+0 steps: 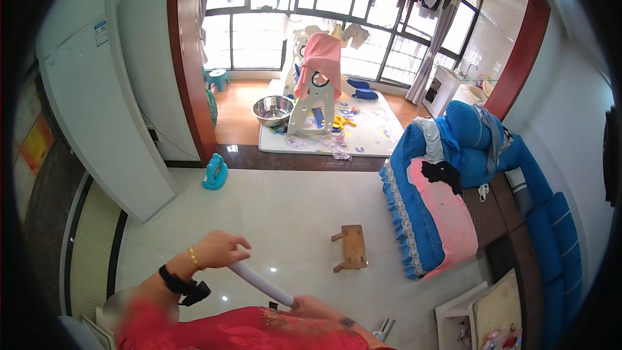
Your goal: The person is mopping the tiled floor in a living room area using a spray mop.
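A smooth white tube (262, 284) slants across the front of my red clothing, its visible part running between my two hands. At its upper end is my left hand (221, 249), with thumb and forefinger curved forward and the tube's tip hidden beneath the palm. A gold bracelet (193, 255) and a black strap with a small device (187, 288) are on that arm. Lower down and to the right, my right hand (313, 307) is closed around the tube's other visible end. What lies beyond that grip is hidden by the hand and the clothing.
A small wooden stool (354, 247) stands on the tiled floor to the right. Past it is a sofa with a blue cover (413, 214) and a pink cloth (449, 223). A turquoise toy (215, 172), a steel basin (273, 110) and a children's slide (316, 102) are farther off.
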Demonstrator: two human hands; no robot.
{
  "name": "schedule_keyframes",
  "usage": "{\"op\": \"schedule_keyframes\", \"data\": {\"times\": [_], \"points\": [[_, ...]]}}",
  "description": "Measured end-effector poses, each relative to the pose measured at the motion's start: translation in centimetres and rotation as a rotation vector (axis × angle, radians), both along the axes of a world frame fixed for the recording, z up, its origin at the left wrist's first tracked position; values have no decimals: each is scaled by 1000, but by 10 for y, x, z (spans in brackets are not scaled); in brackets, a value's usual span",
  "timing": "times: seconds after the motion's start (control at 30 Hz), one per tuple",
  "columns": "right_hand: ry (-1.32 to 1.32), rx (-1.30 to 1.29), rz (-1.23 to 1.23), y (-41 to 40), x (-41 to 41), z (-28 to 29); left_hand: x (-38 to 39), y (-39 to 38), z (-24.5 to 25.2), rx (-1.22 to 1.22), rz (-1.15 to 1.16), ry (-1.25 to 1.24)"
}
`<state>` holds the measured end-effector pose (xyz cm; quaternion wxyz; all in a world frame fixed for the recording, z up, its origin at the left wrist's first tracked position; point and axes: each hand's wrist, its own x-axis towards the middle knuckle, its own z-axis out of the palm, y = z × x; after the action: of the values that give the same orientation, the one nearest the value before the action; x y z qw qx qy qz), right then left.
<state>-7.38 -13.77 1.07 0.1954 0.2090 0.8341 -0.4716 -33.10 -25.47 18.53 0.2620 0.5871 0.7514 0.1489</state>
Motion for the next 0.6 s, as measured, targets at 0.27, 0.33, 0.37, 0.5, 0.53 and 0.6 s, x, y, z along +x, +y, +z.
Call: {"op": "schedule_keyframes", "data": {"times": [0.27,0.33,0.37,0.5,0.53,0.6], "points": [[100,-205,-36,7,15,-48,14,11,-2,30,170,78],[167,-262,-184,14,38,-74,27,29,-17,32,135,86],[148,-188,-174,21,48,-85,34,38,-28,30,75,106],[13,-183,-361,44,111,-137,76,79,-83,-128,-54,78],[-35,-107,-349,51,128,-142,88,91,-97,-206,-79,29],[-84,84,-299,68,177,-179,120,123,-127,-252,-195,-46]]}}
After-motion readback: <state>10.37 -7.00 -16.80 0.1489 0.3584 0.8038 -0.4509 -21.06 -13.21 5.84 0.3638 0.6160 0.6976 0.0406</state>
